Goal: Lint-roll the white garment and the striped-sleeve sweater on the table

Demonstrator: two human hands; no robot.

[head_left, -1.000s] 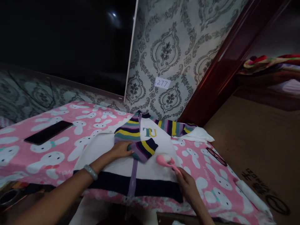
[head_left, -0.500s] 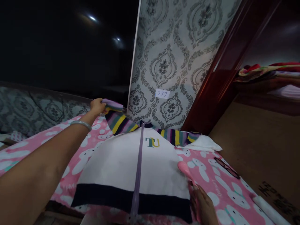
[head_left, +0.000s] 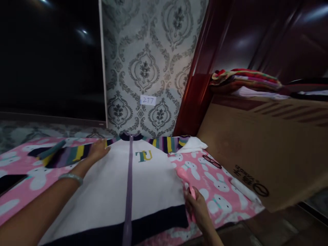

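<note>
A white zip-up jacket (head_left: 110, 184) with navy hem, purple zip and "TU" letters lies front up. My left hand (head_left: 99, 149) rests on its left shoulder, fingers stretched out over the cloth. Beyond that hand, the left striped sleeve (head_left: 64, 156) stretches leftward. At the jacket's right edge, my right hand (head_left: 198, 206) is closed around the handle of a pink tool (head_left: 183, 175) with a rounded head. I cannot tell exactly what kind it is. The right striped sleeve (head_left: 166, 145) ends beside a white cloth (head_left: 193, 146).
Beneath the jacket is a pink rabbit-print cloth (head_left: 197, 172). Dark-rimmed glasses (head_left: 212, 161) and a white roll (head_left: 244, 189) lie right, near a large cardboard box (head_left: 256, 147) topped with folded fabrics (head_left: 246, 77). A dark flat object (head_left: 10, 181) lies left, below a black screen (head_left: 48, 65).
My left hand has let go of the lifted left sleeve and come down onto the jacket's shoulder. The sleeve now lies out leftward. The view has swung right; my right hand still holds the pink tool.
</note>
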